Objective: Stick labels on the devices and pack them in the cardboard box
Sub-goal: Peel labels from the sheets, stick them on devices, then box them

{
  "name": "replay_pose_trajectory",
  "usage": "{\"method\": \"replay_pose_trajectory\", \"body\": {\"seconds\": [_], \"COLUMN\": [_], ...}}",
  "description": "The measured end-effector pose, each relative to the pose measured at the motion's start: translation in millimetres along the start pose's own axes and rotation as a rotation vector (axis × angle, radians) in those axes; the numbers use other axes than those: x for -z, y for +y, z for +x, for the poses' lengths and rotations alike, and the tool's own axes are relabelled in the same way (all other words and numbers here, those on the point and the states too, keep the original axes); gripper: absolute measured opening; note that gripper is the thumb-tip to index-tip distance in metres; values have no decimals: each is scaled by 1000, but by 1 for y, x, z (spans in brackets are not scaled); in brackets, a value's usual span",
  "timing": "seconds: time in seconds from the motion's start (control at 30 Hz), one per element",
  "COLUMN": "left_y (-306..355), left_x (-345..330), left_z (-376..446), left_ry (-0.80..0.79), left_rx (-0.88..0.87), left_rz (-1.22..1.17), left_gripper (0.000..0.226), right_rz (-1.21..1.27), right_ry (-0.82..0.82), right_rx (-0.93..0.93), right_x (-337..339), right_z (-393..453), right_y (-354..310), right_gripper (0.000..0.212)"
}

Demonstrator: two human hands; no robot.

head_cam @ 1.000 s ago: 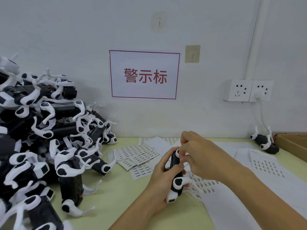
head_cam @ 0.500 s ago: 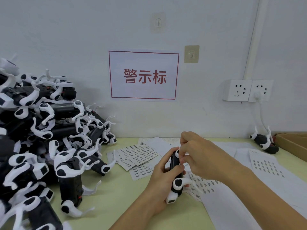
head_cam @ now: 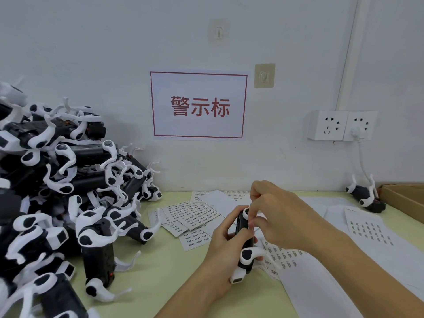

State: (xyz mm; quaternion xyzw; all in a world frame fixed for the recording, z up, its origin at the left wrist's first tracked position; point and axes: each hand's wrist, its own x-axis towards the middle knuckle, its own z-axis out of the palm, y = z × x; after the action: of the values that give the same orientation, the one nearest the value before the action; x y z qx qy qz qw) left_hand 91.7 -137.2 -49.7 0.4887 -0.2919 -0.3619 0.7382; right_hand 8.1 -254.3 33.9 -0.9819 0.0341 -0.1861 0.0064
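Head view, left hand [head_cam: 223,243] grip wraps device [head_cam: 245,246], right hand [head_cam: 275,216] fingertips pinch its top — above.

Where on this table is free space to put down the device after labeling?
Bare green tabletop lies between the device pile and the left hand. Behind it label sheets crowd the surface; paper sheets cover the right, up to the cardboard box.

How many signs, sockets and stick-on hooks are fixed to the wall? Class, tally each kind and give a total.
Sign: 1
Sockets: 2
Hooks: 2
Total: 5
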Motion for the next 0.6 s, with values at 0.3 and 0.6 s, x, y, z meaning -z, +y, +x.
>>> {"method": "replay_pose_trajectory", "body": {"seconds": [0.3, 0.6], "left_y": [-1, 2], "left_x": [1, 0], "left_z": [1, -1], "left_ry": [11, 2], "left_rx": [1, 9], "left_rz": [15, 11], "left_gripper": [46, 43], "right_rz": [-43, -103], "right_ry": [43, 43], "right_rx": [15, 33], "right_x": [0, -2], "right_z": [0, 0], "right_y": [-1, -2], "right_gripper": [12, 12]}}
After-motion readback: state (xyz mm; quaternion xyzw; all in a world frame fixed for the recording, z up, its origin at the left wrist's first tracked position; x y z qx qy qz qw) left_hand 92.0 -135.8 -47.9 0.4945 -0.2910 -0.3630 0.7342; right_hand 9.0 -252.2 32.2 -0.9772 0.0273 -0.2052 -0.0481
